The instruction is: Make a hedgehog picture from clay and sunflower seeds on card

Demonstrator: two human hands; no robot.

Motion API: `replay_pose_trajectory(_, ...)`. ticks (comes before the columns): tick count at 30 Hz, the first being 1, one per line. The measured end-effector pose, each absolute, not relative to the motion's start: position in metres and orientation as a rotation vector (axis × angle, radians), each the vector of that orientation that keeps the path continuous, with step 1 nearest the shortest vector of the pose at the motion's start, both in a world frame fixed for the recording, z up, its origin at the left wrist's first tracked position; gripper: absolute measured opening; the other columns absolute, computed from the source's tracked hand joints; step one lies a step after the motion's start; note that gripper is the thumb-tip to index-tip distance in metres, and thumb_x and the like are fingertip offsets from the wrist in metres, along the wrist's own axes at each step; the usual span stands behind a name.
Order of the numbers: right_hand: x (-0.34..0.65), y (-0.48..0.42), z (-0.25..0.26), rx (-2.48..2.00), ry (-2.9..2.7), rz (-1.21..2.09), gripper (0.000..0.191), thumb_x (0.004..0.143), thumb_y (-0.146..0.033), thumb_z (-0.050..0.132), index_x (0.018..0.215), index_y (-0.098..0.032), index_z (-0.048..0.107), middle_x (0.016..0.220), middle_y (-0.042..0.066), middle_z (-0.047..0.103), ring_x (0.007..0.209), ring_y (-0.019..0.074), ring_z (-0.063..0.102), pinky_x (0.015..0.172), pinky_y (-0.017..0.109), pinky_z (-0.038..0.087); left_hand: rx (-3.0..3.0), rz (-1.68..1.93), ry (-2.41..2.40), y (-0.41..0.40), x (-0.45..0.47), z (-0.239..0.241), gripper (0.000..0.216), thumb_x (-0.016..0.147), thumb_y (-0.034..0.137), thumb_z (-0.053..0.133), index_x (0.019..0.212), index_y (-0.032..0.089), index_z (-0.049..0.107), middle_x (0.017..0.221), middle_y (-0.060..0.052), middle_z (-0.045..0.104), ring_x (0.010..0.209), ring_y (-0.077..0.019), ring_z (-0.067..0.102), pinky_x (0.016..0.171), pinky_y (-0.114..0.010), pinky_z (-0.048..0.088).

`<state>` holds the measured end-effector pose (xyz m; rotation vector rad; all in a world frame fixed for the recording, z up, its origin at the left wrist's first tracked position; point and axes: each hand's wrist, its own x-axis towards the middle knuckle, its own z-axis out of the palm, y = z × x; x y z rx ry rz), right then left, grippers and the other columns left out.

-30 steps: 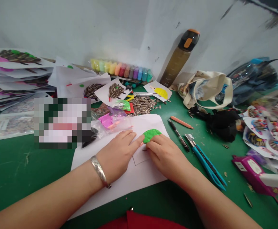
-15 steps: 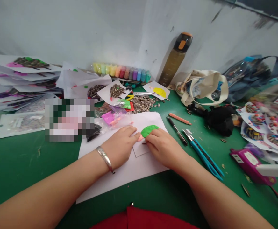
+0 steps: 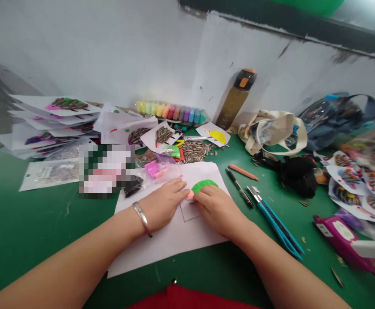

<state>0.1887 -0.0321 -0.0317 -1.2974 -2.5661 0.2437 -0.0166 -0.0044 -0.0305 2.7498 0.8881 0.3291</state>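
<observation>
Here, green shape (image 3: 205,185): on small card (image 3: 189,213), over white sheet (image 3: 151,253) on the surface (image 3: 45,240).
Pink piece (image 3: 190,195): at the green shape's left end.
Left hand (image 3: 163,207): palm down, fingers extended, fingertip at the pink piece; any grip, cannot tell.
Right hand (image 3: 221,213): fingers curled over the green shape's near edge; hold hidden, cannot tell.
Black pen (image 3: 239,189): right of the sheet.
</observation>
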Motion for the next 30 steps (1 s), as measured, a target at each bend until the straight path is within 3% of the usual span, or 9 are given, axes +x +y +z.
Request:
replay_pose_trajectory(13, 0.193, -0.033, -0.032, -1.328, -2.409, 0.411, 0.019, 0.092, -0.015, 0.046, 0.081, -0.018, 0.060, 0.073, 0.004, 0.058, 0.073, 0.0178, 0.053, 0.065, 0.029, 0.040, 2.732, 0.208, 0.921, -0.010, -0.017, -0.032, 0.051, 0.082, 0.002, 0.040, 0.133, 0.006, 0.044, 0.139, -0.019, 0.048, 0.137, -0.0264, 0.035, 0.111, -0.045, 0.033)
replay_pose_trajectory(22, 0.194, -0.031, -0.035, -1.276, -2.352, 0.503, 0.018, 0.091, -0.014, 0.049, 0.085, -0.019, 0.065, 0.074, 0.003, 0.062, 0.075, 0.0171, 0.055, 0.068, 0.029, 0.043, 2.721, 0.269, 0.864, -0.004, -0.020, -0.030, 0.042, 0.089, 0.005, 0.038, 0.129, 0.011, 0.049, 0.133, -0.015, 0.053, 0.133, -0.0250, 0.040, 0.109, -0.045, 0.037)
replay_pose_trajectory(30, 0.186, -0.018, -0.008, -1.200, -2.290, 0.703, 0.022, 0.084, -0.006, 0.053, 0.089, -0.020, 0.070, 0.085, 0.003, 0.067, 0.085, 0.0157, 0.061, 0.080, 0.029, 0.047, 2.599, 0.337, 0.812, 0.002, -0.020, -0.026, 0.031, 0.093, 0.012, 0.038, 0.118, 0.014, 0.057, 0.117, -0.012, 0.058, 0.120, -0.0236, 0.049, 0.106, -0.044, 0.039)
